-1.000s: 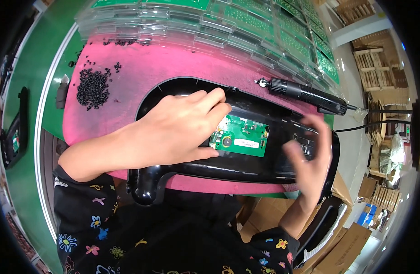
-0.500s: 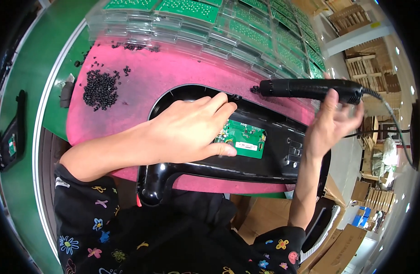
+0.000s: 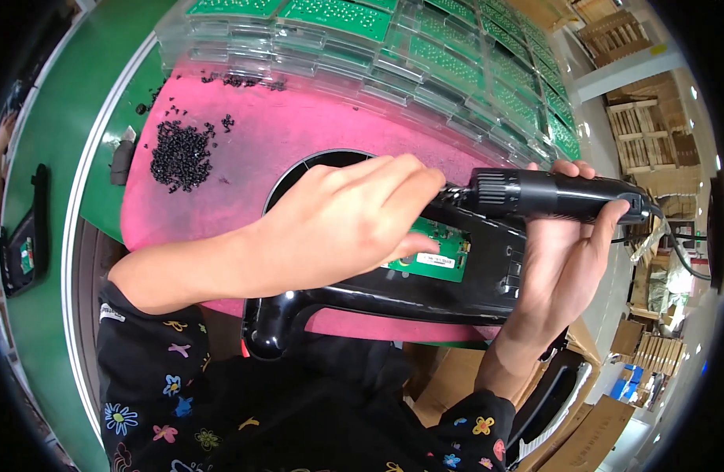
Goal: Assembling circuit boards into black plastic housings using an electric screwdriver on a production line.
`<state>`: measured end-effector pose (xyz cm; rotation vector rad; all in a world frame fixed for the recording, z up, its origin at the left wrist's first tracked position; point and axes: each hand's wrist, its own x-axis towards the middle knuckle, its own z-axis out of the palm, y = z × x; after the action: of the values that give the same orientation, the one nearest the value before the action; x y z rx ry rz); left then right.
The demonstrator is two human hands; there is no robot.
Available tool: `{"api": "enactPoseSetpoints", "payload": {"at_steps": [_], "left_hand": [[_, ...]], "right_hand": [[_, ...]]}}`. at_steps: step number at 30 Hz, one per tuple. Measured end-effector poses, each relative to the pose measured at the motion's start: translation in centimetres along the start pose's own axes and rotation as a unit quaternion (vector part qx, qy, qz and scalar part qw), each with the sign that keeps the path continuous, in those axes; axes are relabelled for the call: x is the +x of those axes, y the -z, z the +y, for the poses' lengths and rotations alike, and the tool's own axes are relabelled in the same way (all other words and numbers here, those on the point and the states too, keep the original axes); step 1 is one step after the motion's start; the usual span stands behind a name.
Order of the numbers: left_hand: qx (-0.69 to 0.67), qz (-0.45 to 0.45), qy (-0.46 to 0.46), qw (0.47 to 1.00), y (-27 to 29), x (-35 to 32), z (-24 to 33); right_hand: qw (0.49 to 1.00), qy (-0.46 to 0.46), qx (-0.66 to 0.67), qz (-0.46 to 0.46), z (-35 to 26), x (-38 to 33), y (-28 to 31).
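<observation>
My right hand [image 3: 570, 263] is wrapped around a black corded electric screwdriver [image 3: 562, 194], held almost level with its tip toward the left. At that tip my left hand [image 3: 370, 206] has its thumb and fingers drawn together. The fingers hide whatever they pinch. Small dark, shiny bits show between the fingertips and the screwdriver's nose. Beneath both hands lies a glossy black plastic housing [image 3: 393, 303] with a handle-like arm at its left. Inside it sits a green circuit board [image 3: 440, 267] with a white label, partly covered by my left hand.
A pile of small black screws [image 3: 181, 153] lies on the pink mat [image 3: 244, 118] at the left. Clear plastic trays [image 3: 338, 55] of green boards are stacked along the back. A dark grey cylinder [image 3: 121, 161] stands beside the mat. Another black housing [image 3: 27, 236] is at far left.
My right hand has closed around the screwdriver, now lower and further right. My left hand has moved right from over the housing's rim to the screwdriver's tip.
</observation>
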<state>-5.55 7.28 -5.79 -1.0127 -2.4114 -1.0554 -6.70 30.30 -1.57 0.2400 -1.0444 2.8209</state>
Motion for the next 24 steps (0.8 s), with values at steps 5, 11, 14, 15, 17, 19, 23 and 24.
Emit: {"api": "enactPoseSetpoints", "payload": {"at_steps": [5, 11, 14, 15, 17, 19, 23, 24], "left_hand": [[0.06, 0.001, -0.047, 0.997, -0.1, 0.1, -0.2], [0.083, 0.012, -0.076, 0.994, -0.6, -0.1, -0.5], [0.102, -0.007, -0.098, 0.99, -0.5, 0.3, -0.5], [0.102, -0.009, -0.1, 0.99, -0.5, 0.4, -0.5], [0.115, -0.063, -0.135, 0.982, -0.4, 0.5, -0.4], [0.111, -0.068, -0.142, 0.981, -0.4, 0.6, -0.3], [0.046, -0.059, -0.148, 0.986, -0.7, 0.5, -0.2], [0.047, -0.059, -0.148, 0.986, -0.6, 0.5, -0.3]], "right_hand": [[1.0, -0.019, -0.003, 0.02, 1.6, -1.2, 0.7], [0.999, -0.005, -0.006, 0.032, 2.4, -1.6, 0.7], [0.997, 0.01, 0.043, -0.059, 2.5, -1.6, 1.1], [0.993, 0.014, 0.069, -0.1, 2.5, -1.7, 1.1], [0.993, 0.017, 0.06, -0.099, 2.1, -1.8, 0.6], [0.989, 0.005, 0.071, -0.131, 1.9, -1.9, 0.7], [0.983, 0.015, 0.065, -0.169, 1.4, -2.0, 0.8], [0.989, 0.015, 0.05, -0.14, 1.4, -2.2, 0.4]]}}
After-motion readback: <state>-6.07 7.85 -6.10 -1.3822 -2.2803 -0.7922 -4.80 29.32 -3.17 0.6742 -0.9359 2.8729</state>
